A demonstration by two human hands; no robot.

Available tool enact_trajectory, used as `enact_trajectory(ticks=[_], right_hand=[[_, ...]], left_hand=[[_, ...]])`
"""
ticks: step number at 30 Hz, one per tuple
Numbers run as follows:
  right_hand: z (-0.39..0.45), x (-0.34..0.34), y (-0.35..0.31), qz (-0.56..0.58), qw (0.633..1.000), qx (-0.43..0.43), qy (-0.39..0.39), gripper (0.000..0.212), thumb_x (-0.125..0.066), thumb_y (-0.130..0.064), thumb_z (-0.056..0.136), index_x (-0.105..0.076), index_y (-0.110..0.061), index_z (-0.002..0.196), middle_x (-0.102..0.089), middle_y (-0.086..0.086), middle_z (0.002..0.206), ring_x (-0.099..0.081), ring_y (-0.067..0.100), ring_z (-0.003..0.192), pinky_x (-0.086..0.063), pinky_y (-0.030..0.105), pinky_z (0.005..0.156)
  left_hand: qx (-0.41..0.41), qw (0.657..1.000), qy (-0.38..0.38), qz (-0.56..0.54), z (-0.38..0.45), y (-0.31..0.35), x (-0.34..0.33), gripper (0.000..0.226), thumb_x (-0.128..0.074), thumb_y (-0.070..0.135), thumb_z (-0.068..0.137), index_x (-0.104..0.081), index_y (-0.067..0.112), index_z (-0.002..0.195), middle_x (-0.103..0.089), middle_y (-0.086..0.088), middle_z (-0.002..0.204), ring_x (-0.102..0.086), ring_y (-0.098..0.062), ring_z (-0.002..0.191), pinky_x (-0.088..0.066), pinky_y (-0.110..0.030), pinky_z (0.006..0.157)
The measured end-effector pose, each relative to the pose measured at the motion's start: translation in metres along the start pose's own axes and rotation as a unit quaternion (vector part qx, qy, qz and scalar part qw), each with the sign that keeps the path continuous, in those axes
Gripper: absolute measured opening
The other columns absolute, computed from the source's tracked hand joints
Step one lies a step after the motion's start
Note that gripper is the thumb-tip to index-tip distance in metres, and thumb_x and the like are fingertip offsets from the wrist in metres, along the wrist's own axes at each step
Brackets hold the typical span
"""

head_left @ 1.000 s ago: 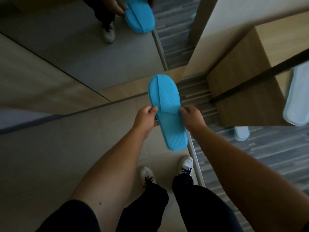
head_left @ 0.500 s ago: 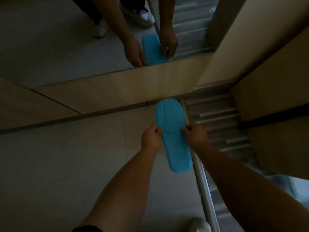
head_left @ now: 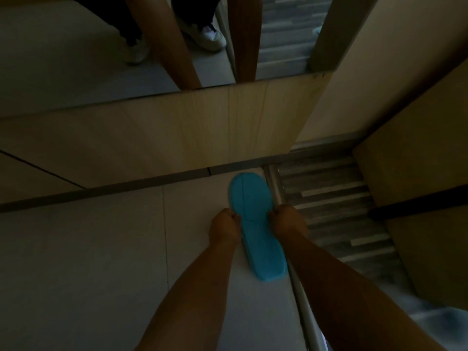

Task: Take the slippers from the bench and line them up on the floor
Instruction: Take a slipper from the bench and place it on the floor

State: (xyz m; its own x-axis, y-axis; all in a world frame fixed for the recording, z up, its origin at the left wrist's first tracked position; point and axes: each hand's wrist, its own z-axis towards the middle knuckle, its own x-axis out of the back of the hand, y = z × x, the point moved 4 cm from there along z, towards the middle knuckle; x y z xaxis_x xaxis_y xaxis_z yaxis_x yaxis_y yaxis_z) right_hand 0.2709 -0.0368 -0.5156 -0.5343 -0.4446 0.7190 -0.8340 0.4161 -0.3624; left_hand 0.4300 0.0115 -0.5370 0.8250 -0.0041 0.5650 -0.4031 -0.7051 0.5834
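A blue slipper (head_left: 255, 224) lies low over the pale tiled floor (head_left: 101, 249), toe pointing toward the wooden base of the mirror. My left hand (head_left: 224, 225) pinches its left edge at mid-length. My right hand (head_left: 288, 221) pinches the right edge opposite. Whether the sole touches the tiles I cannot tell. The wooden bench (head_left: 417, 193) stands at the right; a pale slipper-like shape (head_left: 440, 323) shows blurred at the lower right corner.
A mirror (head_left: 76, 46) above a wooden plinth (head_left: 177, 138) reflects my arms and white shoes. A metal threshold strip (head_left: 298, 295) runs beside the slipper, dividing the tiles from striped grey flooring (head_left: 329, 203). A beige wall (head_left: 379, 72) rises at right.
Both hands have carried the blue slipper down and forward toward the floor near the mirror base. My view has dropped lower and my own shoes have left the frame.
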Motion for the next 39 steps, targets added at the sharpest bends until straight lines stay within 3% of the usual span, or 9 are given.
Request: enact_trajectory(ticks=[2,7,16,30,36,39], right_hand=[[0.000,0.001,-0.004,-0.011,1.000,-0.008,0.006,0.032,-0.053,-0.035,0.096,-0.067,-0.013,0.113,-0.067,0.015,0.115,-0.062,0.032,0.108,-0.045,0.037,0.091],[0.003,0.003,-0.011,-0.022,0.999,-0.017,0.023,0.029,-0.052,-0.031,0.096,-0.067,-0.013,0.112,-0.066,0.014,0.116,-0.061,0.031,0.109,-0.045,0.037,0.091],[-0.001,0.006,-0.014,-0.058,0.998,-0.006,0.026,0.025,-0.050,-0.029,0.098,-0.065,-0.012,0.109,-0.067,0.011,0.112,-0.064,0.025,0.102,-0.041,0.030,0.077],[0.003,0.008,-0.022,-0.089,0.996,-0.007,0.021,0.026,-0.050,-0.023,0.099,-0.062,-0.007,0.115,-0.064,0.014,0.121,-0.061,0.029,0.111,-0.047,0.034,0.087],[-0.019,0.031,-0.038,-0.112,0.992,0.030,0.054,0.029,-0.046,-0.024,0.100,-0.062,-0.005,0.115,-0.064,0.015,0.120,-0.062,0.029,0.109,-0.048,0.035,0.086],[-0.049,0.059,-0.052,-0.157,0.981,0.070,0.089,0.032,-0.046,-0.031,0.098,-0.066,-0.008,0.108,-0.067,0.014,0.112,-0.062,0.030,0.104,-0.047,0.035,0.086]], left_hand=[[0.006,1.000,0.000,0.003,0.002,0.000,0.001,0.024,-0.050,0.023,0.097,-0.062,0.002,0.096,-0.067,-0.016,0.102,-0.058,-0.022,0.084,-0.041,-0.027,0.069],[0.006,0.999,0.011,0.036,0.007,0.001,0.000,0.022,-0.050,0.023,0.096,-0.061,0.004,0.097,-0.067,-0.016,0.103,-0.063,-0.029,0.093,-0.041,-0.028,0.069],[-0.002,0.998,0.011,0.055,0.012,0.006,0.001,0.021,-0.048,0.019,0.097,-0.060,0.003,0.098,-0.066,-0.015,0.105,-0.063,-0.028,0.093,-0.046,-0.031,0.072],[-0.008,0.997,-0.010,0.082,0.007,0.012,0.004,0.022,-0.045,0.021,0.098,-0.056,0.003,0.106,-0.064,-0.014,0.110,-0.062,-0.026,0.096,-0.045,-0.030,0.071],[-0.038,0.992,-0.001,0.123,-0.006,0.032,0.026,0.028,-0.042,0.028,0.099,-0.048,0.004,0.111,-0.063,-0.017,0.106,-0.061,-0.028,0.089,-0.043,-0.031,0.065],[-0.082,0.979,0.006,0.188,-0.037,0.054,0.053,0.032,-0.040,0.031,0.099,-0.050,0.004,0.114,-0.062,-0.016,0.108,-0.061,-0.030,0.093,-0.047,-0.034,0.069]])
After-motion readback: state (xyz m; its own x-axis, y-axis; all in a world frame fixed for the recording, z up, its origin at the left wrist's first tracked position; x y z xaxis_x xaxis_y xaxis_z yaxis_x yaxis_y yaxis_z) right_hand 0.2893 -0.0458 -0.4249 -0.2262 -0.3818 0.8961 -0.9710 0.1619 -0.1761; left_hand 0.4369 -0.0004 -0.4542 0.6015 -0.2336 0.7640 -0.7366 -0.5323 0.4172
